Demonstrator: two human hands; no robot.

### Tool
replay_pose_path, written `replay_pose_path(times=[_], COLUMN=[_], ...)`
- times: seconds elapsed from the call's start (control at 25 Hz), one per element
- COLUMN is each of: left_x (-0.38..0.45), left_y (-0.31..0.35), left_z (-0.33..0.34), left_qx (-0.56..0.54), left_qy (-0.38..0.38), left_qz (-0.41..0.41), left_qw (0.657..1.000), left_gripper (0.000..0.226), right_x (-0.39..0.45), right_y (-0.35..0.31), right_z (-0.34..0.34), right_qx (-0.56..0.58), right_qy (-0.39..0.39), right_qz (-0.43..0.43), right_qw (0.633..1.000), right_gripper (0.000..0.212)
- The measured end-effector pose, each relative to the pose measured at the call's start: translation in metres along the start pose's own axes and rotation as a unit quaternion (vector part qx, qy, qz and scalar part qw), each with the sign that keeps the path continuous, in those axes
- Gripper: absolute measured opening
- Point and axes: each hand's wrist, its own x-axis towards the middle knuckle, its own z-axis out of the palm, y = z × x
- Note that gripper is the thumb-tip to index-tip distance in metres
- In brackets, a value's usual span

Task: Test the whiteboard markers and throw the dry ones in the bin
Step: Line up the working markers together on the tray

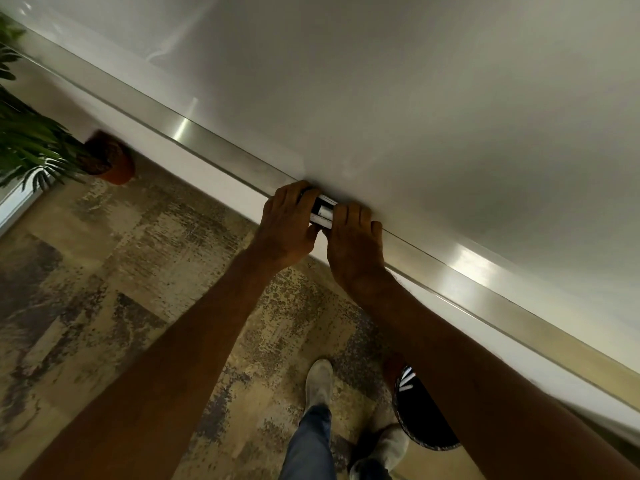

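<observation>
While both arms stretch forward to the whiteboard (pixel 415 98), the two hands meet at its metal tray (pixel 214 140), and that's where the markers (pixel 323 213) are: a small bunch of white barrels lying in the tray, showing only in the gap between the hands. Left hand (pixel 287 225) sits on the left end of the bunch, fingers curled over the top and wrapped around the markers. Right hand (pixel 355 242) covers the right end, fingers bent down over the barrels and gripping them too, thumbs of both hands close together at the near edge. How many markers are in there, I can't tell; the hands hide most of them. Down on the patterned floor (pixel 138 254), the black bin (pixel 420 417) stands by the wall under the right forearm, with a few white markers visible inside. A potted plant (pixel 38 147) sits far left, and two pale shoes (pixel 320 381) stand below.
</observation>
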Motion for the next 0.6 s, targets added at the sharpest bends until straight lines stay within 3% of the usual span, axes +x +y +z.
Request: replay_pose_path(times=[0.24,0.44,0.6], left_x=[0.003,0.004,0.003], left_y=[0.001,0.005,0.009], left_z=[0.003,0.006,0.008], left_qx=[-0.012,-0.024,0.002], left_qy=[-0.013,-0.020,-0.047], left_qz=[0.003,-0.008,0.012], left_qw=[1.000,0.999,0.999], left_gripper=[0.061,0.058,0.066], right_x=[0.001,-0.009,-0.022], right_y=[0.009,0.027,0.046], right_z=[0.001,-0.006,-0.012], right_qx=[0.052,0.011,-0.028], right_qy=[-0.009,-0.026,-0.024], right_qz=[-0.014,-0.033,-0.042], right_qw=[0.999,0.999,0.998], right_gripper=[0.038,0.027,0.031])
